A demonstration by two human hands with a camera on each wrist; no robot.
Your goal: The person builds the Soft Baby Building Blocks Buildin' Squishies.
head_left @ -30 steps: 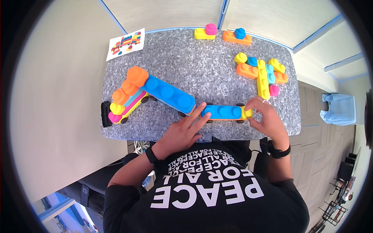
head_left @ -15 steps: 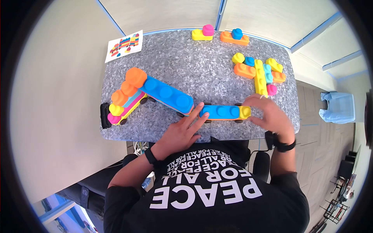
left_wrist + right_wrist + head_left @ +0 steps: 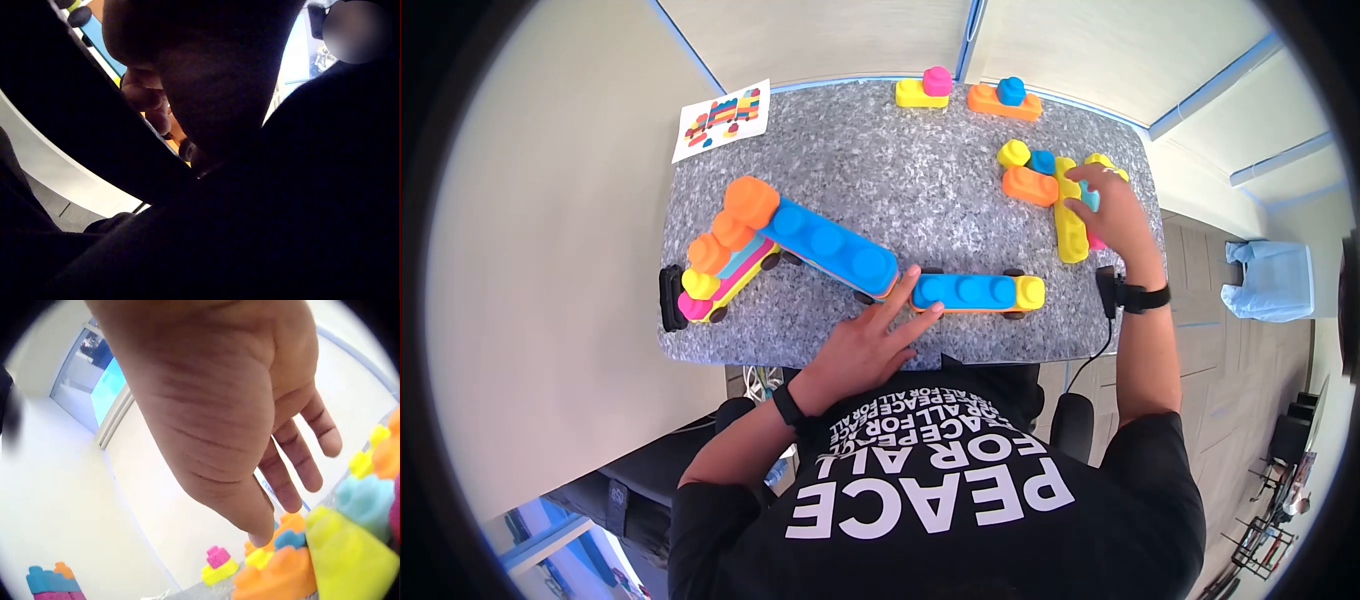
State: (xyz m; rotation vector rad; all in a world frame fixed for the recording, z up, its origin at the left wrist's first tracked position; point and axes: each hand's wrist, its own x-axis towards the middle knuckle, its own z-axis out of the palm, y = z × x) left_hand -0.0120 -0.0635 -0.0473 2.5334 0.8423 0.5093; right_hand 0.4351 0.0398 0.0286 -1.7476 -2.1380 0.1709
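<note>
A toy train of building blocks on dark wheels lies bent across the table. My left hand (image 3: 865, 340) rests with two fingers extended at the joint between the middle car, topped by a long blue block (image 3: 828, 240), and the end car with its blue block (image 3: 966, 290). A small yellow block (image 3: 1029, 292) caps that end car. At the right, my right hand (image 3: 1115, 210) hovers over loose blocks with parted fingers, nearest the long yellow block (image 3: 1072, 235); in the right wrist view nothing shows in its grasp. Beside it lie an orange block (image 3: 1028, 185) and a light blue block (image 3: 365, 500).
The front car (image 3: 745, 275) carries orange and yellow blocks at left, beside a black object (image 3: 671, 297). A picture card (image 3: 722, 120) lies at the far left corner. Along the back edge sit a yellow block (image 3: 920, 95) with a pink one and an orange block (image 3: 1005, 104) with a blue one.
My right hand has let go of the yellow block on the end car and moved away to the loose blocks at the right. My left hand has stayed at the train.
</note>
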